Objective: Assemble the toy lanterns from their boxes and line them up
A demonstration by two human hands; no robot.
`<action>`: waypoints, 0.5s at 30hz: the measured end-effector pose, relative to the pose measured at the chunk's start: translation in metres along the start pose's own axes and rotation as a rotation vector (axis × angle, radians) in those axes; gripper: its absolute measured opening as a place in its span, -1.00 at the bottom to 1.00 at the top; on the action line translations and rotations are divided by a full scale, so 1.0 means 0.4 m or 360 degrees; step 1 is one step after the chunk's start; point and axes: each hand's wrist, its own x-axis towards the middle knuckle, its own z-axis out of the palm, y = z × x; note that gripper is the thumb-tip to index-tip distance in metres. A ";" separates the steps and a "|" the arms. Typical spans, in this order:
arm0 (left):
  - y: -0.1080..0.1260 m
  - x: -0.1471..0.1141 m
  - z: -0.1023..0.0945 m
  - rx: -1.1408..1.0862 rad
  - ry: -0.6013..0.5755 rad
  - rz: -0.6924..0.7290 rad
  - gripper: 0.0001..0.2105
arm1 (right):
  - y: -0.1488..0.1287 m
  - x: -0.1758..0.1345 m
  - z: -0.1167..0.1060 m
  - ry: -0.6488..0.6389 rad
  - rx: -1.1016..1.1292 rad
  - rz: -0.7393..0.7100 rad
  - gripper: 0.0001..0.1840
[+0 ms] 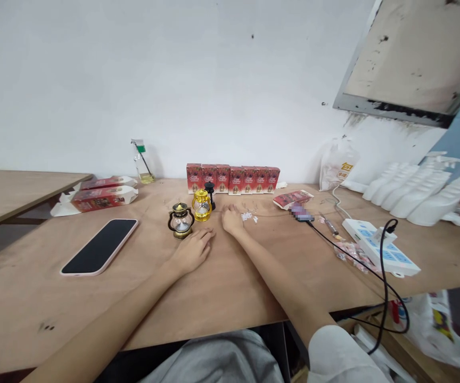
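My left hand (195,251) rests palm down on the wooden table, fingers stretched out and nothing held. Just beyond it stands a small bronze-and-black lantern (181,222) with a clear globe. A gold lantern (202,206) is upright to the right of that one, and a black lantern (210,192) is partly hidden behind it. Farther forward, my right hand (232,219) lies on the tabletop with loosely bent fingers, and no object shows in it. Small white pieces (248,216) and thin metal hooks (249,206) are scattered close to its right side.
A row of red boxes (236,181) lines the wall. Opened red boxes (104,197) and a phone (100,247) are at left, near a glass bottle (145,173). On the right are a power strip (377,247), cables, a screwdriver (329,225) and white hand-shaped forms (417,189).
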 end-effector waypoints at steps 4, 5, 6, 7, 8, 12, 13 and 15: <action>0.006 -0.006 -0.004 0.0009 -0.0011 -0.0011 -0.64 | -0.006 -0.032 -0.009 0.0005 0.0046 -0.0146 -0.53; 0.006 -0.010 -0.003 0.0000 -0.0001 -0.0009 -0.64 | -0.007 -0.041 -0.013 0.0003 0.0058 -0.0183 -0.53; 0.006 -0.015 -0.001 -0.0016 0.0010 -0.0011 -0.64 | -0.007 -0.051 -0.017 -0.0003 0.0070 -0.0223 -0.54; 0.005 -0.021 0.002 -0.0036 0.0018 -0.0016 -0.64 | -0.005 -0.061 -0.021 -0.0009 0.0079 -0.0262 -0.54; 0.003 -0.029 0.004 -0.0059 0.0021 -0.0019 -0.63 | 0.000 -0.073 -0.026 -0.0019 0.0091 -0.0306 -0.54; -0.015 -0.074 0.000 -0.0124 -0.0023 -0.0009 -0.60 | 0.041 -0.125 -0.046 -0.0087 0.0213 -0.0506 -0.56; -0.019 -0.087 -0.007 -0.0122 -0.0051 -0.0001 -0.59 | 0.056 -0.138 -0.052 -0.0102 0.0265 -0.0551 -0.56; -0.025 -0.115 -0.025 -0.0084 -0.0120 -0.0008 -0.57 | 0.086 -0.164 -0.066 -0.0120 0.0368 -0.0629 -0.58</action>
